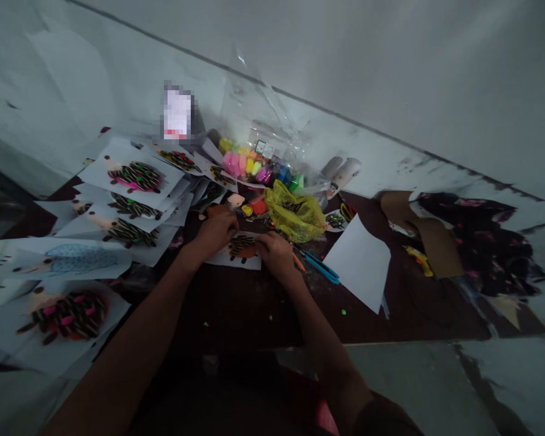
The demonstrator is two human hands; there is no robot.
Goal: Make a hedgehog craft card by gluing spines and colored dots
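- Yellow bag [309, 223] as landmark, on the bench [236, 315].
- Hedgehog sheet [253, 264]: flat, to the bag's near left, between both hands, probably so either can reach the dark spines [242, 244].
- Left hand [215, 235]: left of the bag, fingers curled at the sheet's upper left; whether grasping, cannot tell.
- Right hand [276, 253]: just nearer than the bag, fingertips bent onto the sheet's right side, perhaps steadying it; any pinch hidden.
- Bag's mouth gapes, likely for easy picking.

Hedgehog pictures [136, 175], paper [361, 263] and bright packets [238, 163] crowd a dark table [236, 315] against a scuffed wall [406, 166] in what looks like a makeshift craft workspace.
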